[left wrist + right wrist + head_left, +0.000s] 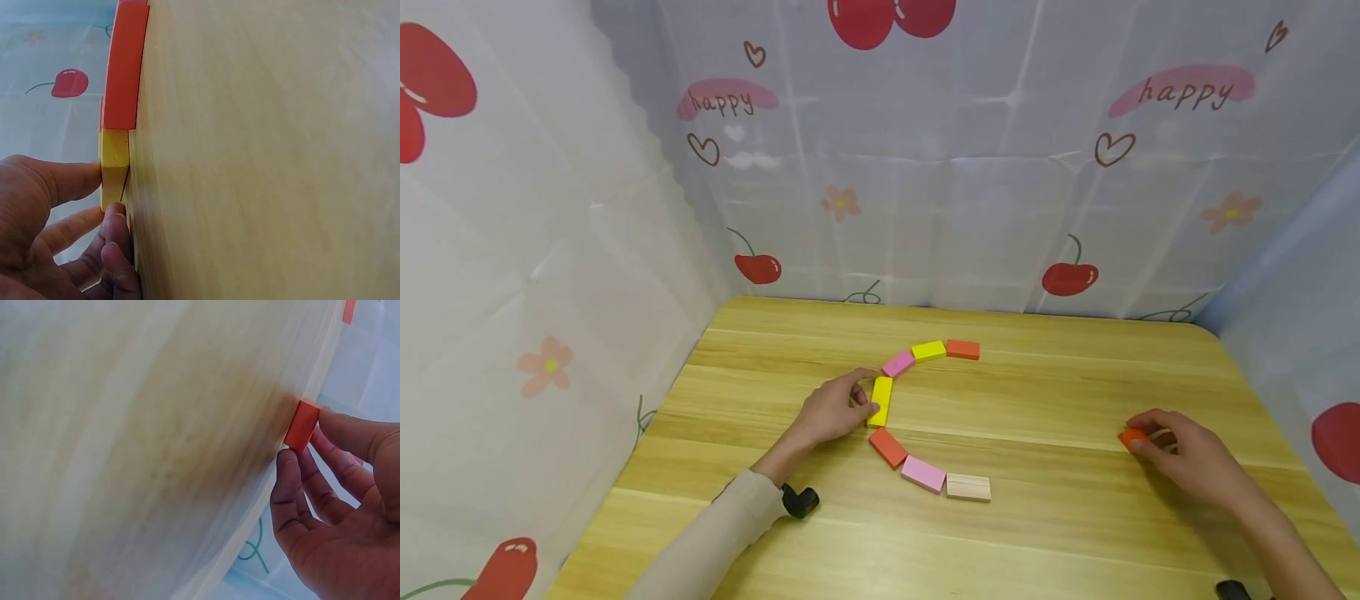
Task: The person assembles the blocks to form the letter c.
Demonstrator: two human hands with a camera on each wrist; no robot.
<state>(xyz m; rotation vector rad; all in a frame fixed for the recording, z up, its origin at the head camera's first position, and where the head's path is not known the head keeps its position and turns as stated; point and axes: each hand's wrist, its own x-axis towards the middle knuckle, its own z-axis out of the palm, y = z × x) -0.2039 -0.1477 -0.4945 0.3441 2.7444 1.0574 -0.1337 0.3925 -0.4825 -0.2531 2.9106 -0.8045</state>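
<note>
In the head view my left hand (835, 408) holds a yellow block (882, 400) between thumb and fingers. This block lies on the table in the left part of a curved row. In the left wrist view the thumb touches the yellow block (115, 149), close by a red-orange block (127, 65). Away to the right, my right hand (1187, 450) pinches an orange block (1131, 439) low over the table. The right wrist view shows the orange block (302, 425) between thumb and fingertips, the other fingers curved beneath.
Above the held block, the row has a pink block (898, 364), a yellow one and an orange-red block (963, 349). Below come a red-orange block (888, 447), a pink block (923, 474) and a plain wood block (968, 487). Printed curtains (925, 208) surround the wooden table (1037, 400).
</note>
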